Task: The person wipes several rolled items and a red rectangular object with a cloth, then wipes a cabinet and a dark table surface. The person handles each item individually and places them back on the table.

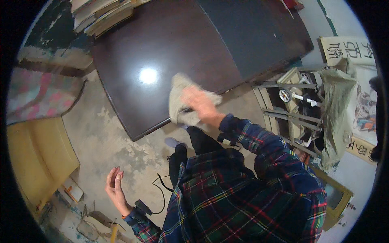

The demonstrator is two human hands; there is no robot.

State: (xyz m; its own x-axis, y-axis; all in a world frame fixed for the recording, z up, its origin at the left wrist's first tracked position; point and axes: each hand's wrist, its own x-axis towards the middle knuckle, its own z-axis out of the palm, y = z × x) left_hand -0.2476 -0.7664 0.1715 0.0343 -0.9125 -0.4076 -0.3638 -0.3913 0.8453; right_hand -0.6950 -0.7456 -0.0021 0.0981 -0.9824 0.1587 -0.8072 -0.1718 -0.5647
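My right hand (199, 101), blurred, lies over a pale beige cloth (178, 88) at the near edge of a dark, glossy tabletop (121, 73). Part of the cloth hangs past that edge, and its folds under my palm are hidden. Off to the lower left, my left hand (115, 188) hovers above the floor with nothing in it, its fingers loosely bent and the thumb a little apart.
Stacked books or papers (106, 15) sit at the table's far left. A grey panel (246, 33) covers part of its top. Folded metal frames with small wheels (285, 95) stand to the right. A patterned fabric-covered piece (42, 94) and yellow furniture (42, 155) are at left.
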